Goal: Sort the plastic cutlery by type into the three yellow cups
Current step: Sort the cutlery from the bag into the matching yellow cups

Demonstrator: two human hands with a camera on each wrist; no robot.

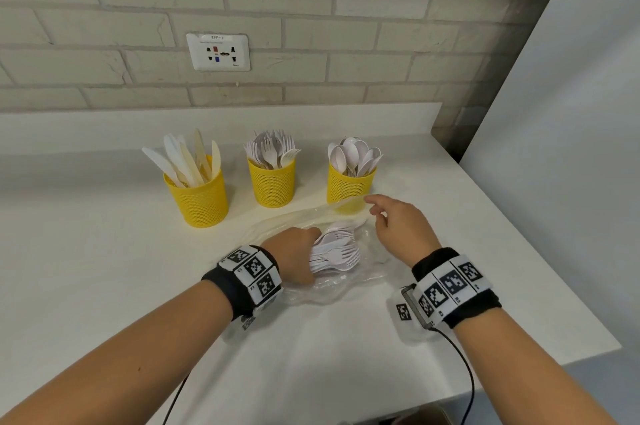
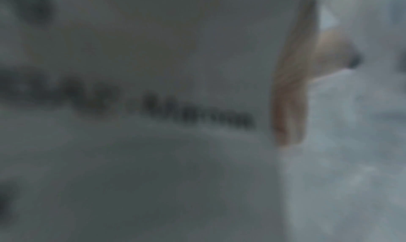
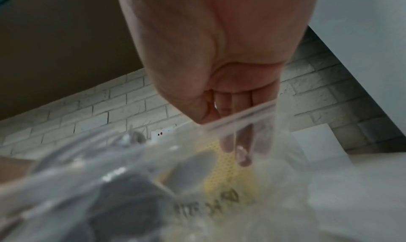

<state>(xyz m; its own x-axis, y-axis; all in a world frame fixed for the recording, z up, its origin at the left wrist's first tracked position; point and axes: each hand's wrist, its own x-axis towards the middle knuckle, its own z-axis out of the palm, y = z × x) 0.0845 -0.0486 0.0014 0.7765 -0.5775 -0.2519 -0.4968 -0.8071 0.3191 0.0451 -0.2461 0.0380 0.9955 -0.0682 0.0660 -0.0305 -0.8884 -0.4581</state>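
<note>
Three yellow mesh cups stand in a row on the white counter: one with knives (image 1: 201, 197), one with forks (image 1: 272, 185), one with spoons (image 1: 349, 183). In front of them lies a clear plastic bag (image 1: 332, 282) holding a bundle of white forks (image 1: 337, 251). My left hand (image 1: 294, 256) is inside the bag, gripping the fork bundle by the handles. My right hand (image 1: 394, 220) pinches the bag's upper edge (image 3: 241, 118) and holds it lifted open. The left wrist view is blurred, showing only plastic.
A brick wall with a white socket plate (image 1: 218, 52) runs behind the cups. The counter's right edge (image 1: 519, 234) slants away beside a pale panel. A black cable (image 1: 464, 365) hangs from my right wrist band over the front edge.
</note>
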